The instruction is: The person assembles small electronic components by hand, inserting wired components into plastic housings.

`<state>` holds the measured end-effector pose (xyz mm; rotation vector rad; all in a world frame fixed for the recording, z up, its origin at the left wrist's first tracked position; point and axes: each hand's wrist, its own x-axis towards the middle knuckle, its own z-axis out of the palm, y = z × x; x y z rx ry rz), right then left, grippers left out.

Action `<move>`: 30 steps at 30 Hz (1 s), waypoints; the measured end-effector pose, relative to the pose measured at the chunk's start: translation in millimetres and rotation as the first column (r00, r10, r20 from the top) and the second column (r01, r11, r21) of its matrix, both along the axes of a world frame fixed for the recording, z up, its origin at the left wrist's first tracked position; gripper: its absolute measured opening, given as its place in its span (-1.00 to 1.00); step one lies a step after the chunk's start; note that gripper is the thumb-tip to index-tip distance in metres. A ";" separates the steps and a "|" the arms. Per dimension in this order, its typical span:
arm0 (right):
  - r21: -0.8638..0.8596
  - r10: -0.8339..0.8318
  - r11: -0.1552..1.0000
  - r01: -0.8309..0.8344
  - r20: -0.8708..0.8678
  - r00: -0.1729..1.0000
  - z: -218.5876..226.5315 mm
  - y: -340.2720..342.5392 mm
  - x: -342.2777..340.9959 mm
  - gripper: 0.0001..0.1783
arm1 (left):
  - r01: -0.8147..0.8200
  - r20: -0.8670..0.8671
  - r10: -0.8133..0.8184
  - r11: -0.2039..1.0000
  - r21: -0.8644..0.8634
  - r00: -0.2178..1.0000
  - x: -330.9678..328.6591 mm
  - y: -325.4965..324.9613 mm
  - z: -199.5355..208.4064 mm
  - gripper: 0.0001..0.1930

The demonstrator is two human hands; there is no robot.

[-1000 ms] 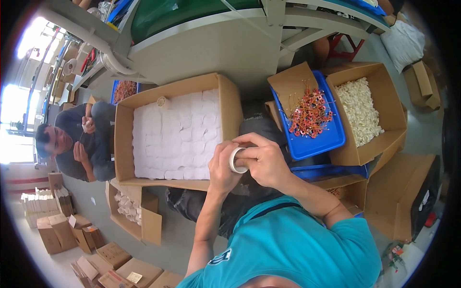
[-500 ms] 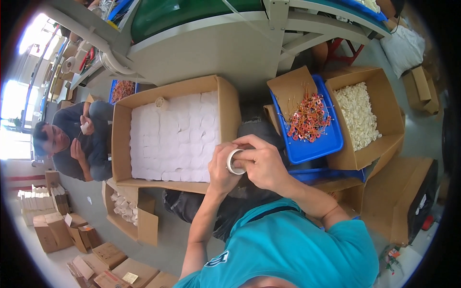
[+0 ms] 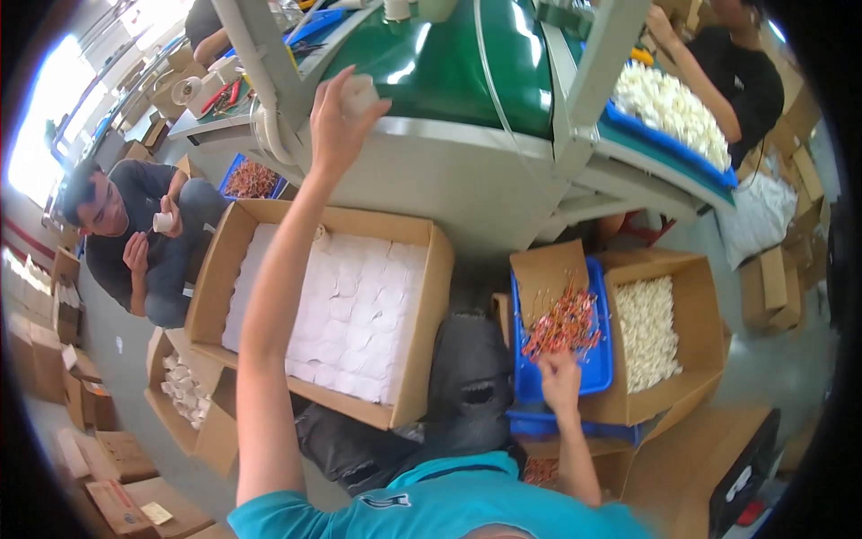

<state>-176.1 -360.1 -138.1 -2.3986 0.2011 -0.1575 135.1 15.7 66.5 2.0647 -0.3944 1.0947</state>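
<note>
My left hand (image 3: 338, 121) is raised over the near edge of the green-topped bench, its fingers closed around a short white cylindrical part (image 3: 361, 95). That part is slightly blurred. Low at the right, my right hand (image 3: 560, 375) reaches into a blue tray (image 3: 591, 377) with its fingers drawn together at the edge of a pile of small red parts with orange wires (image 3: 564, 325). What those fingertips pinch is hidden. Between my arms stands a cardboard box (image 3: 422, 359) filled with rows of white pieces, and one cylinder (image 3: 321, 238) sits on top of them.
The green conveyor-like surface (image 3: 449, 81) runs across the far side. A box of small white pieces (image 3: 648, 332) adjoins the tray. At left, a crouching co-worker (image 3: 135, 225) holds a white cylinder, near an open box of white cylinders (image 3: 184, 395). Another person (image 3: 736, 90) is at upper right.
My hands have parted from around the white cylinder. The left carried it up and away to the bench; the right moved to the wired parts in the tray. The view has shifted upward.
</note>
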 end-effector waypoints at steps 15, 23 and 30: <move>-0.287 -0.131 0.953 0.095 -0.109 0.985 -65.0 12.8 -14.6 -0.69 | -0.301 0.564 0.096 0.911 0.283 0.820 45.0 9.1 -22.7 -0.43; -0.284 0.053 0.959 -0.007 0.157 0.986 -68.5 12.8 -7.4 -0.81 | -0.553 -0.035 0.609 0.741 0.380 0.792 -61.2 161.0 -294.4 -0.51; 0.024 -0.105 0.995 0.102 0.269 0.957 -38.6 9.8 -21.2 -0.79 | -0.498 -0.649 0.532 0.827 0.261 0.544 -64.0 156.3 -305.8 -0.20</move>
